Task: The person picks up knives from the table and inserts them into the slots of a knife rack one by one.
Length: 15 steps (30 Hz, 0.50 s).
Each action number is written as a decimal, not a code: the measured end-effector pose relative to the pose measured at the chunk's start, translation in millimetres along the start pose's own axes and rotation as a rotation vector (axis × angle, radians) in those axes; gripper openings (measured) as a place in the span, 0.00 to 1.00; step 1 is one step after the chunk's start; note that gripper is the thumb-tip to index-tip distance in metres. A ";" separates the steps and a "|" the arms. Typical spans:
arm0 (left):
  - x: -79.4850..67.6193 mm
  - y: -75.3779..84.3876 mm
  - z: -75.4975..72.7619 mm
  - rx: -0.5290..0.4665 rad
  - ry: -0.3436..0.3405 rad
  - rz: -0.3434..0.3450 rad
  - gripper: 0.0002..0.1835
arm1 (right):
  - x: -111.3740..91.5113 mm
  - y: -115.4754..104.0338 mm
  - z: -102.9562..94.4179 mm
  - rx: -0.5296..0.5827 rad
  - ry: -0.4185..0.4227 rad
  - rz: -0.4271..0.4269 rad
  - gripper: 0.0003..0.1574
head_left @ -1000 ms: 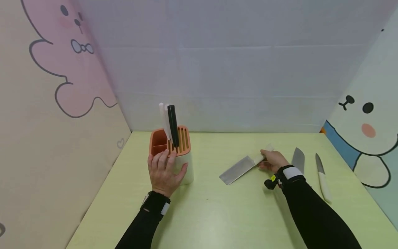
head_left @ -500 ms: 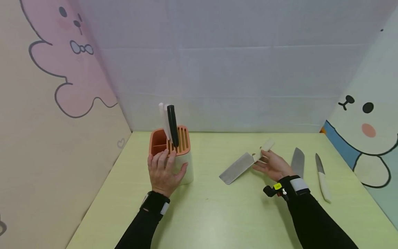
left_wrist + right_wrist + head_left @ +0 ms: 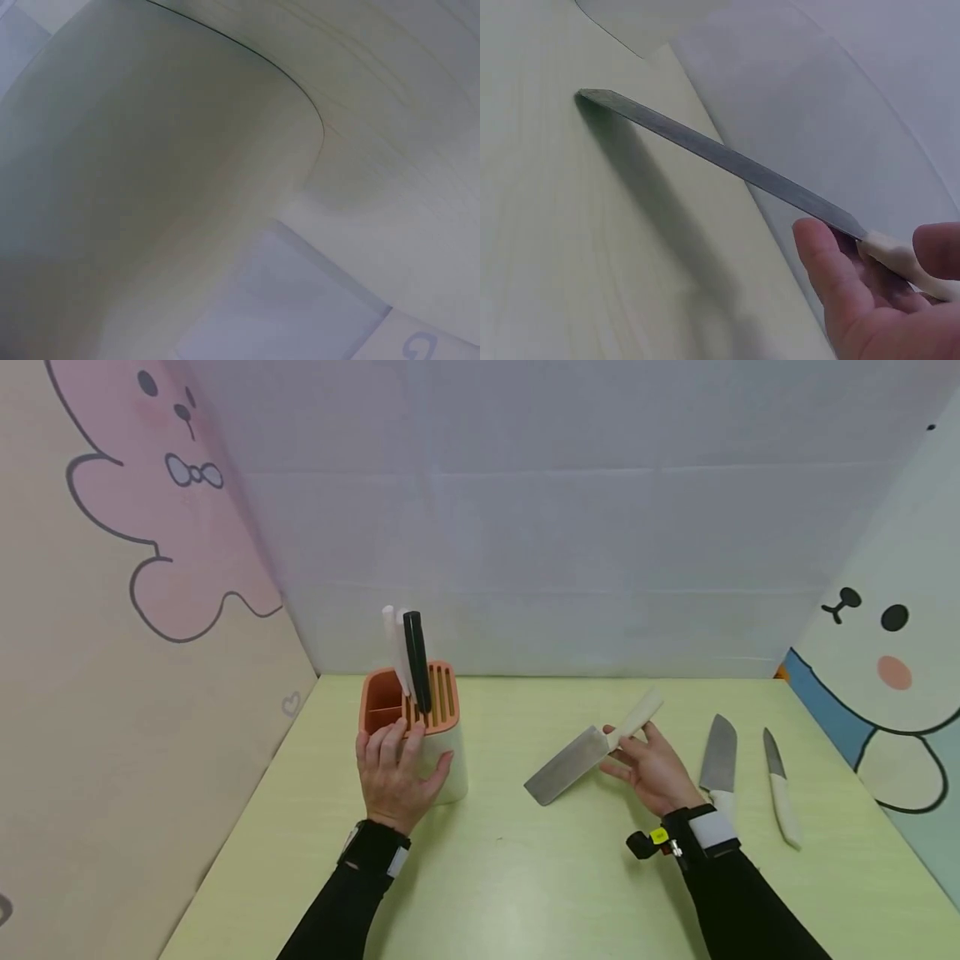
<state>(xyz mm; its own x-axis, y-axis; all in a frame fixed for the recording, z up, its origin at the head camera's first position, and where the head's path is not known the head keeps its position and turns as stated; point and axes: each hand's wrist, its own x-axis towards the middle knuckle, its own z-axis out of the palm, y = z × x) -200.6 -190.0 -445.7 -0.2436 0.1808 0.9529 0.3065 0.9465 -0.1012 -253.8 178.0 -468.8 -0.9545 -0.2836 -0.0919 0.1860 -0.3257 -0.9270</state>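
My right hand (image 3: 660, 775) holds a cleaver (image 3: 567, 767) by its white handle, thumb and fingers near the blade. In the right wrist view, the cleaver's blade (image 3: 727, 159) slopes down, its front end right at the table and the handle end raised. My left hand (image 3: 394, 778) rests on the front of a white knife block (image 3: 448, 768) with an orange slotted top, fingertips at the rim and thumb along the side. A black-handled knife (image 3: 417, 660) and white handles (image 3: 395, 643) stand upright in the block. Its pale wall (image 3: 150, 187) fills much of the left wrist view.
Right of my right hand, a broad-bladed knife (image 3: 720, 756) lies with its white handle partly hidden by the wrist. Farther right lies a slimmer white-handled knife (image 3: 782, 802). Walls with cartoon drawings border the pale table (image 3: 510, 877) on both sides, and a plain sheet hangs behind.
My right hand has shifted along the cleaver's handle toward the blade, and the handle end has come up. The broad-bladed knife shows more. My left hand stays on the block.
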 end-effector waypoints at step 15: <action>-0.7 -0.1 0.9 -0.008 -0.001 -0.002 0.31 | -2.3 11.0 12.0 -0.090 0.098 -0.163 0.35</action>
<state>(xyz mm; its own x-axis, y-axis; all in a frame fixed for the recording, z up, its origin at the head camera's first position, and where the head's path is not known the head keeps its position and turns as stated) -201.4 -189.9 -446.6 -0.2452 0.1794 0.9527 0.3137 0.9446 -0.0971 -246.7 164.2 -474.4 -0.9891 -0.1436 0.0310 0.0101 -0.2772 -0.9608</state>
